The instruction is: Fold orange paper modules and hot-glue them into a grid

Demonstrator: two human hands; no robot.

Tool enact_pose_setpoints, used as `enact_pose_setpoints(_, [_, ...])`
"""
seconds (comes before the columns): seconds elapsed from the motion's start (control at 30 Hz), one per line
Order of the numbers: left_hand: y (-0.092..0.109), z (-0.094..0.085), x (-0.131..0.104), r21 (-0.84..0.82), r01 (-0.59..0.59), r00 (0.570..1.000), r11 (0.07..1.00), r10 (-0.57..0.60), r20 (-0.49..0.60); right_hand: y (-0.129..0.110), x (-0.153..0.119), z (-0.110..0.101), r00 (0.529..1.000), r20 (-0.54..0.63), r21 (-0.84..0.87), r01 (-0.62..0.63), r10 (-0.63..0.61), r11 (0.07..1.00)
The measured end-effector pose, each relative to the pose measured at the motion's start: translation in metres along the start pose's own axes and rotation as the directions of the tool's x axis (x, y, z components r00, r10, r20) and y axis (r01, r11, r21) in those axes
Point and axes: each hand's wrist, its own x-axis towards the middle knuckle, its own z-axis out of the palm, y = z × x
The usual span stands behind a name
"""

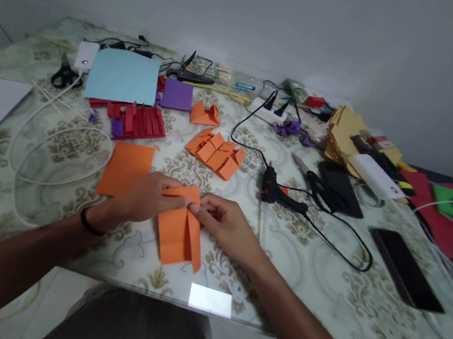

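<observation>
Near the table's front edge, a sheet of orange paper [174, 236] is partly folded, with a flap standing up along its right side. My left hand [147, 196] grips its upper left part, thumb on top. My right hand [223, 221] pinches the upper right edge, its thumb close to the other thumb. A flat orange sheet [127, 166] lies behind my left hand, partly covered by it. Beyond my hands rest a folded orange paper piece [216, 153] with several flaps and a smaller orange fold [206, 113].
A black glue gun [279, 191] with its cord lies to the right, beside scissors [323, 189] and a phone [406, 268]. Red folded paper [136, 120], a light blue sheet [124, 76] and a purple square [178, 94] sit at the back left. A white cable [69, 127] loops on the left.
</observation>
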Motion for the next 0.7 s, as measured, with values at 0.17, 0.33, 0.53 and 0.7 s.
enact_pose_setpoints(0.17, [-0.0035,-0.0037,0.0019,-0.029,-0.023,0.998,0.999,0.021,-0.058,0.0016,0.0009,-0.0013,0.999,0.006,-0.014,-0.043,0.044,0.999])
enact_pose_setpoints(0.33, [-0.0067,-0.0044,0.0035,-0.059,-0.026,0.996,0.998,0.021,-0.088,0.0054,0.0017,-0.0024,0.997,0.012,0.045,-0.077,0.077,0.996])
enact_pose_setpoints(0.53, [-0.0103,-0.0065,0.0050,-0.011,0.020,1.000,1.000,-0.020,0.008,0.0062,0.0012,-0.0035,0.996,0.007,-0.006,-0.084,0.084,0.996])
enact_pose_setpoints(0.7, [-0.0078,-0.0070,0.0041,-0.022,0.040,0.999,0.999,-0.041,-0.016,0.0020,0.0007,-0.0052,0.997,0.021,-0.009,-0.075,0.075,0.997])
